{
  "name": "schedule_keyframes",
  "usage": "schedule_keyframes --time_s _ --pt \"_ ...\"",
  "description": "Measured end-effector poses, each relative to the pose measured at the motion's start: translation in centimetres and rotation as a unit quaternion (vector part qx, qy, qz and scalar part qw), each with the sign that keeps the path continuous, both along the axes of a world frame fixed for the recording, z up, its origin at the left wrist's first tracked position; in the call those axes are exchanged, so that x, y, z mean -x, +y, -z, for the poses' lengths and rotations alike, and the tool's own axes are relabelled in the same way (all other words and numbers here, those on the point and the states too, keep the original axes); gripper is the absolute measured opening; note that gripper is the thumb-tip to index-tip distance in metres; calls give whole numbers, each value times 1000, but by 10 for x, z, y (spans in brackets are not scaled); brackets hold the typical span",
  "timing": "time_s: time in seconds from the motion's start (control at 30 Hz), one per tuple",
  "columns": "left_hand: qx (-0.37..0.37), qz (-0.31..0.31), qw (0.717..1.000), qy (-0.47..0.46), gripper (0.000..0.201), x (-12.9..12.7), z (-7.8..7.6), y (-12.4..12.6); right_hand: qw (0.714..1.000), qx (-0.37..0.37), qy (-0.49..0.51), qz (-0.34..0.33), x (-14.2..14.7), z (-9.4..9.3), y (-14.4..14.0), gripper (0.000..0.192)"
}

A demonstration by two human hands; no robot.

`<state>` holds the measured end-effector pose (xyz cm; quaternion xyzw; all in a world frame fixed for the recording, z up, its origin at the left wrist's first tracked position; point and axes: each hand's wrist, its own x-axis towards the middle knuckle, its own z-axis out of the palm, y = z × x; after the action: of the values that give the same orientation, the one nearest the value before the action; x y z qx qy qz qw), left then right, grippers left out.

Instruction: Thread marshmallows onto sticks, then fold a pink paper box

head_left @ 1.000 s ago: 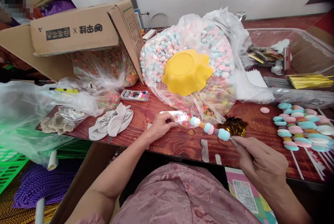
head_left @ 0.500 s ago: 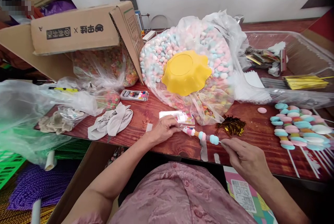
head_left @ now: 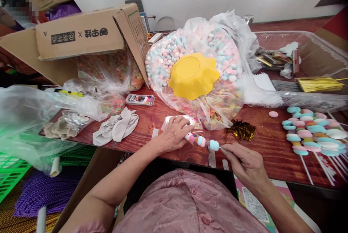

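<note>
My right hand (head_left: 244, 162) pinches the stick end of a candy skewer (head_left: 201, 141), threaded with soft blue, pink and brownish pieces. The skewer's far end lies in a small printed plastic bag (head_left: 190, 137). My left hand (head_left: 175, 133) is closed on that bag, its fingertips hidden on the far side. More flat printed bags (head_left: 197, 121) lie on the table just beyond my left hand. A tuft of gold tinsel (head_left: 240, 130) rests past my right hand.
Behind stands a large clear bag of marshmallows (head_left: 165, 57) with a yellow bowl (head_left: 193, 75) upside down on it. Finished skewers (head_left: 315, 131) are stacked at right, before a clear plastic tray (head_left: 307, 102). At left are a cardboard box (head_left: 81, 33) and a grey cloth (head_left: 115, 126).
My right hand has moved left with the skewer. My left hand has turned over the bag, and the skewer's end now sits closer to its fingers.
</note>
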<state>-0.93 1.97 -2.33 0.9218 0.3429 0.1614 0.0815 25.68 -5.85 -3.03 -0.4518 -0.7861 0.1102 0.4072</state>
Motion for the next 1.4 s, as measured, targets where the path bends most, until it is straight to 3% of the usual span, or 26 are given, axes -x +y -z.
schedule_keyframes --time_s 0.1,0.3,0.5,0.63,0.77,0.87,0.93,1.1,1.27,1.4 --pt "33 12 997 69 18 -6 -1 -2 999 -28 -27 -1 3 1 0 14" --pt "57 -53 991 107 11 -13 1 -10 975 -141 -169 15 18 -11 1 20" --pt "75 -83 990 84 10 -13 5 -15 971 -169 -168 -14 28 -20 5 19" --pt "92 -101 988 72 19 -11 9 -20 973 -175 -153 13 24 -22 8 14" --pt "194 -98 976 -18 30 -13 4 -23 967 -192 -168 12 18 -21 9 19" --pt "303 -82 945 -91 40 -15 -3 -23 962 -205 -180 -22 11 -20 12 25" --pt "325 -72 939 -87 42 -16 -5 -23 957 -216 -187 -58 6 -19 15 27" --pt "214 -106 971 18 24 -16 -4 -21 951 -167 -223 -135 4 -25 16 27" --pt "135 -141 978 65 10 -14 -2 -21 966 -83 -223 -96 8 -30 8 25" --pt "96 -150 982 67 11 -13 1 -23 974 -67 -207 -65 10 -27 -1 21"
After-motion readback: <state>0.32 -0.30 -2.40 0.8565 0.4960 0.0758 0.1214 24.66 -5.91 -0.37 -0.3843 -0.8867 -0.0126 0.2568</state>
